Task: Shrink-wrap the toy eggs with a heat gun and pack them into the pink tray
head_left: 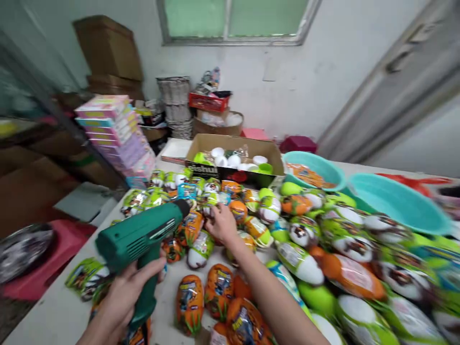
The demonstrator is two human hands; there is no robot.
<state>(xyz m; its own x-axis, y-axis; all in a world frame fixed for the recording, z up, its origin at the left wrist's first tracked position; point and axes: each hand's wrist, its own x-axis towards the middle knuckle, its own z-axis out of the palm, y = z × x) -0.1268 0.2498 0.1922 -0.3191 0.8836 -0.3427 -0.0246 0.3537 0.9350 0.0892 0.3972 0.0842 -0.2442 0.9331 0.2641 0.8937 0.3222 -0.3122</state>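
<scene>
My left hand (124, 294) is wrapped round the grip of a green heat gun (142, 237), whose black nozzle points up and right toward the pile. My right hand (222, 223) reaches forward into a heap of film-wrapped toy eggs (298, 261), orange, green and white ones. Its fingers curl over an orange-wrapped egg (192, 227) just in front of the nozzle. More orange eggs (189, 302) lie near my forearm on the white table (53, 316).
An open cardboard box (235, 160) with white and green egg halves stands behind the heap. Two teal basins (398, 201) sit at the right. A stack of pink boxes (115, 136) is at the left, and a red stool (43, 268) beside the table.
</scene>
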